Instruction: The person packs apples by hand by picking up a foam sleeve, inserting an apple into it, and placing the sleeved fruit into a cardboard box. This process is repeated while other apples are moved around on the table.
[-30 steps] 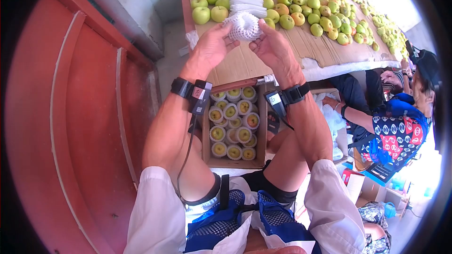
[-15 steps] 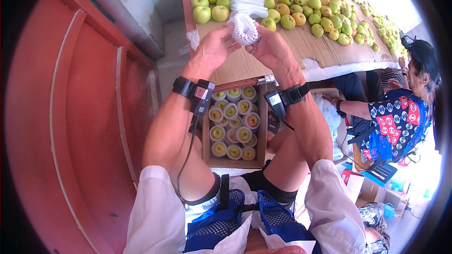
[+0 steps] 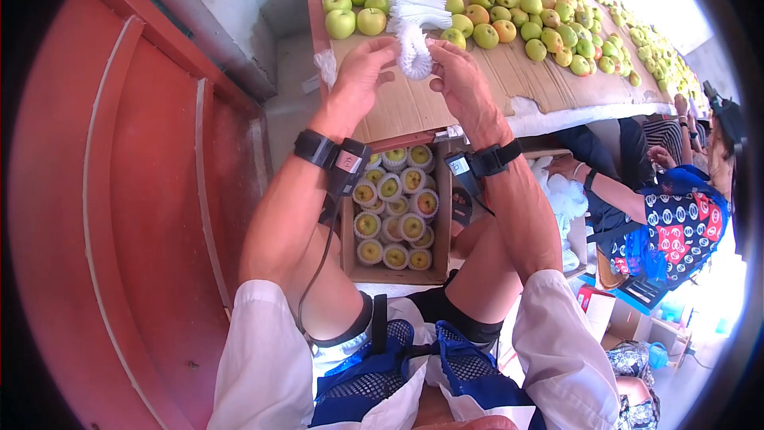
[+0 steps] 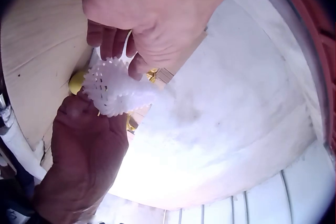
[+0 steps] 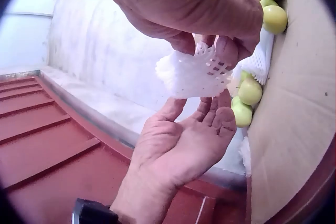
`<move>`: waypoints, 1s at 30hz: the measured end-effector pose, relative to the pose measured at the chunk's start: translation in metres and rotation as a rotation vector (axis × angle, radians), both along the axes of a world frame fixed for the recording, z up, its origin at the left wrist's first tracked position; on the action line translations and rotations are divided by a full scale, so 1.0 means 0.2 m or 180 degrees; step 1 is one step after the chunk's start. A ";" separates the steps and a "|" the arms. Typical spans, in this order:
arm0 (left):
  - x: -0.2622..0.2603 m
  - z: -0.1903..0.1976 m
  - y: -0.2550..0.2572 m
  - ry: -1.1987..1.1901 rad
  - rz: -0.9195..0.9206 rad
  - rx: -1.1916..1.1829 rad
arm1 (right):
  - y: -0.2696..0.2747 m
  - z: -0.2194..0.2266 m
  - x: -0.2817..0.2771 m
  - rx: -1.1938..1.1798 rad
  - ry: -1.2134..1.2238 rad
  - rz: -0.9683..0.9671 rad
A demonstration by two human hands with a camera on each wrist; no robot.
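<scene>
A white foam fruit net [image 3: 414, 56] is held between both hands over the cardboard-covered table's near edge. My left hand [image 3: 360, 78] grips its left side, and my right hand [image 3: 463, 81] pinches the right side. In the left wrist view the net [image 4: 118, 87] appears as a crinkled, bunched sleeve with knobbly edges. The right wrist view shows the left hand [image 5: 181, 142] under the net [image 5: 186, 74], its fingertips at the lower edge, with the right hand [image 5: 210, 11] above. No apple shows inside the net.
A stack of flat foam nets [image 3: 418, 8] lies just beyond the hands. Several green apples [image 3: 341, 24] sit left of it, and a large apple pile [image 3: 549, 24] spreads right. Below stands a carton [image 3: 439, 272] of netted apples. Another person [image 3: 676, 223] works at the right.
The net has turned from a wide ring facing the head camera to a narrower, edge-on shape. My hands have shifted slightly around it. The other person has moved their head and arms.
</scene>
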State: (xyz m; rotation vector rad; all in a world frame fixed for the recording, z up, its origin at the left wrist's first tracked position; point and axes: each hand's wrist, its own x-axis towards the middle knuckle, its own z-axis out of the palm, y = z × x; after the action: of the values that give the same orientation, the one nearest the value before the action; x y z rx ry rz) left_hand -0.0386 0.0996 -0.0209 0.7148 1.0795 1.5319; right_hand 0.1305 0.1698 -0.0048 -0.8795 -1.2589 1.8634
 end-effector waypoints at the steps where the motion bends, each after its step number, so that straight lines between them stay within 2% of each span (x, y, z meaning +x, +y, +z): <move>1: 0.01 0.02 -0.01 0.0382 0.0189 -0.0087 | 0.00 0.00 0.00 0.0050 -0.0042 -0.0011; 3: 0.04 0.06 -0.02 0.1144 0.0564 -0.0260 | 0.00 0.00 0.00 0.0122 -0.0107 -0.0035; 6: 0.03 0.01 0.02 0.1661 0.0746 -0.0003 | 0.02 -0.03 0.00 0.0157 -0.0149 -0.0081; 9: 0.06 0.07 -0.01 0.1349 0.0548 0.0137 | 0.02 -0.04 0.01 0.0159 -0.0170 -0.0183; 12: 0.09 0.17 -0.05 0.1368 0.0465 0.0112 | 0.02 -0.04 0.01 0.0211 -0.0248 -0.0364; 15: 0.10 0.16 -0.04 0.1674 0.0320 0.0189 | 0.01 -0.02 0.01 0.0326 -0.0331 -0.0463; 20: 0.05 0.07 -0.01 0.1786 0.0483 0.0182 | -0.03 0.04 0.01 0.0667 -0.0305 -0.0434; 26: -0.05 -0.01 0.04 0.1300 0.0747 0.0198 | -0.06 0.11 0.01 0.0447 -0.0258 0.0154; 30: -0.05 -0.01 0.04 0.1304 0.0797 0.0154 | -0.07 0.10 0.01 0.0713 -0.0442 0.0333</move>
State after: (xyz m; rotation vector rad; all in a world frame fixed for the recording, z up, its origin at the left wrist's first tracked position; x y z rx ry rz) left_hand -0.0495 0.1076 -0.0227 0.9851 1.4851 1.6679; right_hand 0.1319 0.1561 0.0155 -0.8466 -1.5918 1.7218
